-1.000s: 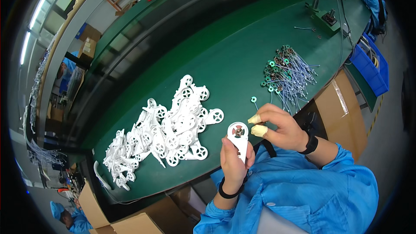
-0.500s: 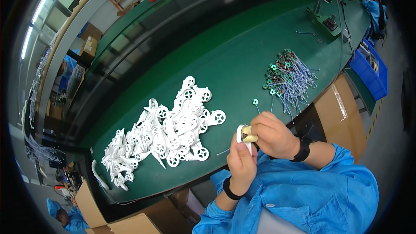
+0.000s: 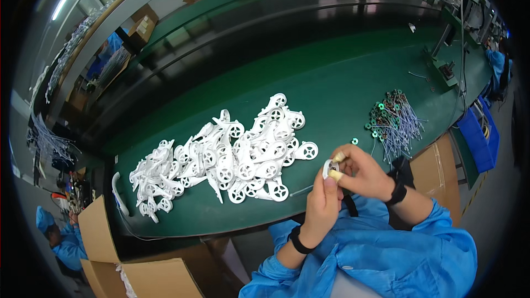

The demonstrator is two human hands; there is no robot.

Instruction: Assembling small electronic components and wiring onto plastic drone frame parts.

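Fingers: both sets pinch one small white plastic part (image 3: 330, 168); the right hand's fingertips (image 3: 338, 158) wear yellowish cots, likely for grip.
Left hand (image 3: 322, 205): thumb pressed up against the part, steadying it from below.
Right hand (image 3: 365, 173): closed over the part's upper side, just above the bench's (image 3: 342, 77) near edge, close to the body.
White parts pile (image 3: 226, 157): heaped to the left, within reach.
Wired green rings (image 3: 393, 121): bundled to the right, a loose ring (image 3: 354, 141) near the hands.
Cardboard boxes (image 3: 143, 273): below the bench.
Far back: fixture (image 3: 441, 63); another worker's blue sleeve (image 3: 497, 66).
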